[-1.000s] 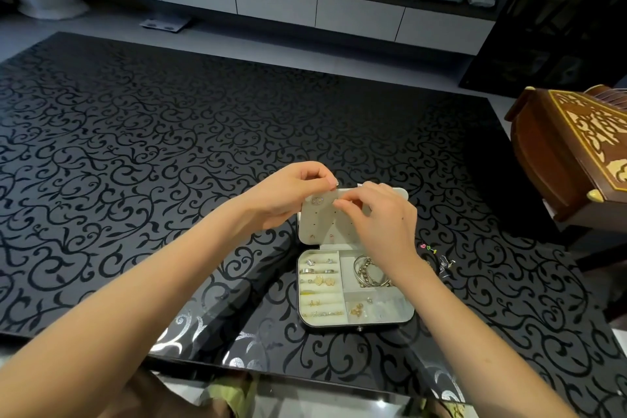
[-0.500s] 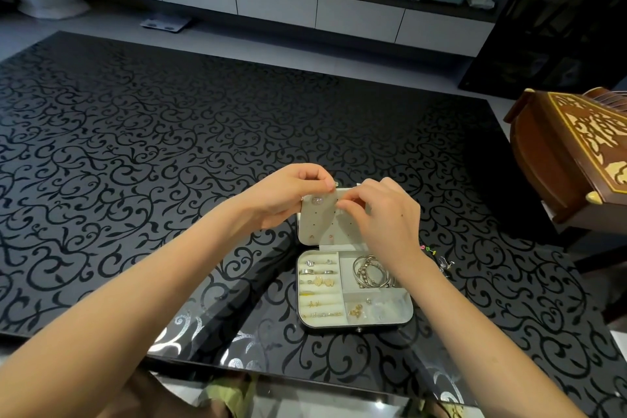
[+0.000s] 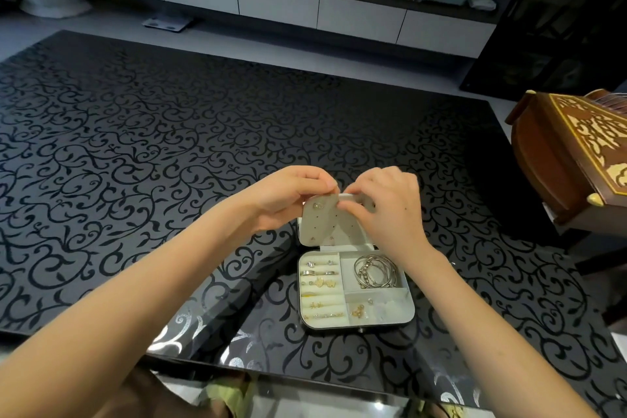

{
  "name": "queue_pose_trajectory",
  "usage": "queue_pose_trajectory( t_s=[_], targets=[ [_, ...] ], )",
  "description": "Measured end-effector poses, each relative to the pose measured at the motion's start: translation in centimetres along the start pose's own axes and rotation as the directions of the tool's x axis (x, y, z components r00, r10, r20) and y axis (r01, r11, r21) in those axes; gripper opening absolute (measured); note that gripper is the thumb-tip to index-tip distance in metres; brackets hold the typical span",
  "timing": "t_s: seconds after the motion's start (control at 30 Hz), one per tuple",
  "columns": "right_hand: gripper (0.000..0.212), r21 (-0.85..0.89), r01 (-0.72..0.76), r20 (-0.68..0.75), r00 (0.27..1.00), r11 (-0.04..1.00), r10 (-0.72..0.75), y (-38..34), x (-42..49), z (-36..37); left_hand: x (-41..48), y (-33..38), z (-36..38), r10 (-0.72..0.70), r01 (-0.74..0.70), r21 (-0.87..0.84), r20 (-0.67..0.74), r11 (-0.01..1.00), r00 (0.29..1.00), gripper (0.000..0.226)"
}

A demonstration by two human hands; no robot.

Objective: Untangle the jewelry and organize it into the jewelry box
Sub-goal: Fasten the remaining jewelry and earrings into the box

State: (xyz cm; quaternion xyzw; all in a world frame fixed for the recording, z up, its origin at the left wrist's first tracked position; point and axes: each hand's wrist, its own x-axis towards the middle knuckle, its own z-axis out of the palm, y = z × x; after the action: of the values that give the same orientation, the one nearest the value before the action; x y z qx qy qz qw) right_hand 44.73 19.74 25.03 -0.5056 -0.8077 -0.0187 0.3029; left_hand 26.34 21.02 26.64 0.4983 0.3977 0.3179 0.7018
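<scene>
Over the jewelry box (image 3: 356,327), my left hand (image 3: 291,200) and right hand (image 3: 390,210) both pinch the earring panel (image 3: 322,224) at its top edge. I am probably seating a stud, and next it needs pressing squarely through a hole.

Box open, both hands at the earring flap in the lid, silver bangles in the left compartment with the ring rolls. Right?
No. The head view shows the silver bangles in the right rear compartment, beside the ring rolls, not with them. The rest is right.

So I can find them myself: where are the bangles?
On the black scroll-patterned glass table sits a small open white jewelry box. Its far right compartment holds the silver metal bangles, the only large hoops among tiny rings and earrings.
</scene>
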Motion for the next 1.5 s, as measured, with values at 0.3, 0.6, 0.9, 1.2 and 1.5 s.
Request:
queue_pose_trajectory(
  t_s=[0.3, 0.6, 0.9, 1.2, 1.5],
  targets=[
    [0.025, 0.16, 0.033, 0.02, 0.999, 0.987, -0.037, -0.6, -3.9, -0.9, -0.6, 0.2, -1.1, -0.109, 0.093, 0.135, 0.117, 0.986, 0.987, 0.01],
    [0.024, 0.128, 0.126, -0.15, 0.983, 0.984, -0.106, -0.7, -5.4, -0.2, 0.6, -1.3, -0.5, -0.224, 0.132, 0.296, 0.302, 0.946, 0.927, 0.013],
    [0.023, 0.139, 0.121, -0.18, 0.979, 0.983, -0.095, -0.6, -5.9, 0.0, 1.2, -2.2, -0.7, -0.24, 0.125, 0.334, 0.328, 0.934, 0.914, 0.01],
    [0.023, 0.138, 0.098, -0.187, 0.98, 0.986, -0.071, -0.7, -5.9, 0.0, 1.1, -1.7, -0.4, -0.201, 0.058, 0.433, 0.293, 0.9, 0.935, 0.011],
    [0.027, 0.137, 0.082, -0.187, 0.981, 0.987, -0.056, -0.8, -5.9, 0.1, 1.1, 0.1, 0.1, -0.148, -0.109, 0.636, 0.338, 0.764, 0.929, 0.019]
  ],
)
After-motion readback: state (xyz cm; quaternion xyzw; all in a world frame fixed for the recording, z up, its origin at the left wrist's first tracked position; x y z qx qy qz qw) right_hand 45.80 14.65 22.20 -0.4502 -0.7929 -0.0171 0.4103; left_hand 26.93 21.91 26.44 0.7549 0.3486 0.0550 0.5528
